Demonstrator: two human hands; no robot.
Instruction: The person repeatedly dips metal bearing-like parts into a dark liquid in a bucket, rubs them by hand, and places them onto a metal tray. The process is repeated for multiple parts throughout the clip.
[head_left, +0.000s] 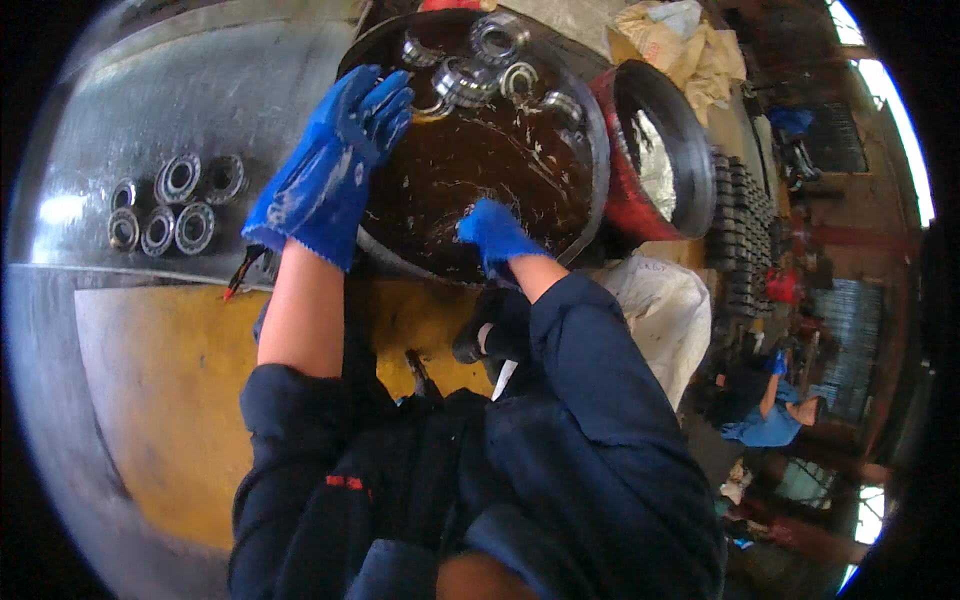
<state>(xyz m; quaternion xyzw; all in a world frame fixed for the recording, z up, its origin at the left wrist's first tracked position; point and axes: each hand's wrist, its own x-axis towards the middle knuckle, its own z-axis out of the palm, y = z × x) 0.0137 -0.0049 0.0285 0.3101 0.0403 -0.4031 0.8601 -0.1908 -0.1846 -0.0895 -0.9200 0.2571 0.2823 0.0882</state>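
I wear blue rubber gloves on both hands. My left hand [340,150] is held over the left rim of a round tub [604,150]. Its fingers are stretched out and no object shows in it. Brown grease [430,180] with pale streaks lies in the tub. At the near side my right hand [497,236] reaches down to the grease; its fingers are hidden, so their grip does not show. Several shiny ring bearings [465,82] sit in the grease at the tub's far side, apart from both hands.
More bearings [178,180] lie grouped on a metal table [90,140] at left. A red drum [640,190] adjoins the tub at right, with a white sack [665,310] below it. Stacked dark parts [740,220] stand farther right. Another person [770,425] is in the background.
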